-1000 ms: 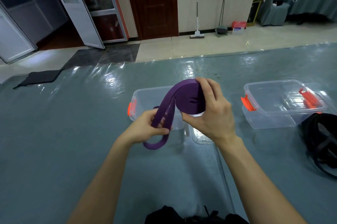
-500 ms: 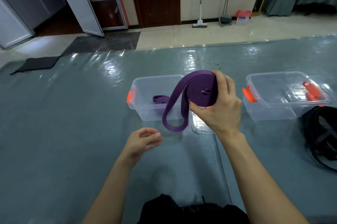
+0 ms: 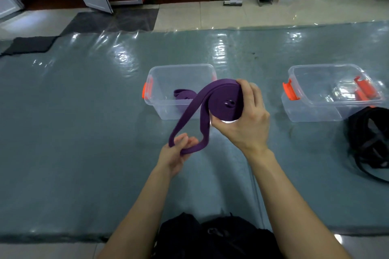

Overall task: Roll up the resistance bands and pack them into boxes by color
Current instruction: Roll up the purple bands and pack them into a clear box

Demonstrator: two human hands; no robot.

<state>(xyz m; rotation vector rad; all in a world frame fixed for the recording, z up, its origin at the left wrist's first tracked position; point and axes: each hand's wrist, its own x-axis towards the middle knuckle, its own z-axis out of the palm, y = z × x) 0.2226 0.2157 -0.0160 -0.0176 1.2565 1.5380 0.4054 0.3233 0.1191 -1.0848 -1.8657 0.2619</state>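
A dark, crumpled black fabric heap (image 3: 214,235) lies closest to the person, at the near edge of the glossy grey-green film-covered table (image 3: 84,132). Just past it, the left hand (image 3: 176,153) has its fingers curled round the bottom bend of the loose loop of a flat, matte purple rubber resistance band (image 3: 188,111). From there the 2 free strands run up and to the right, on a diagonal, into the tightly wound coil (image 3: 223,98), which the right hand (image 3: 248,121) clamps with thumb underneath and fingers over the top.

The coming turns probably hinge on that diagonal. The slack lies down and left of the coil, the left hand is the nearer one to it, and it will likely feed the strap while the right hand rolls.

Directly behind the coil sits a clear, open-topped rectangular plastic box with an orange latch (image 3: 160,71), holding 1 rolled purple band (image 3: 183,95). Well to the right stands a second clear plastic box (image 3: 294,73), with a tangled pile of black bands (image 3: 370,138) just beside it.
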